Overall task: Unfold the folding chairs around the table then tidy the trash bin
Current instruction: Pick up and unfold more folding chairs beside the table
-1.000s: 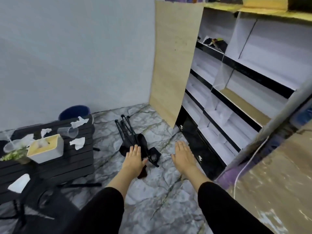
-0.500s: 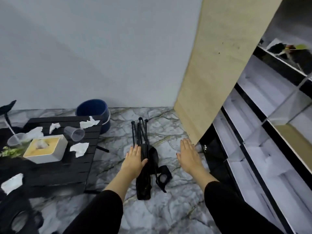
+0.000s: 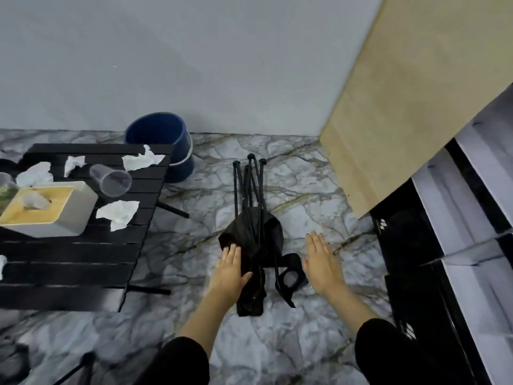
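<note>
A folded black camping chair [image 3: 256, 240] lies on the marble floor, its thin legs pointing toward the wall. My left hand [image 3: 231, 269] reaches out with straight fingers over the chair's left side, at its fabric. My right hand [image 3: 322, 262] is stretched out flat, just right of the chair's black cup holder [image 3: 290, 276], apart from the fabric. A dark blue trash bin [image 3: 162, 140] stands by the wall behind the low black slatted table [image 3: 77, 254]. Crumpled white tissues [image 3: 118, 213] and a tipped clear plastic cup [image 3: 111, 180] lie on the table.
A white tissue box [image 3: 48, 209] sits on the table's left part. A tall wooden panel [image 3: 402, 107] leans at the right, beside white shelving [image 3: 477, 195] with black base units. Part of another black chair frame [image 3: 75, 369] shows at the bottom left.
The view has closed in on the folded chair. Both hands have stayed stretched forward on either side of it, the left one now over its fabric.
</note>
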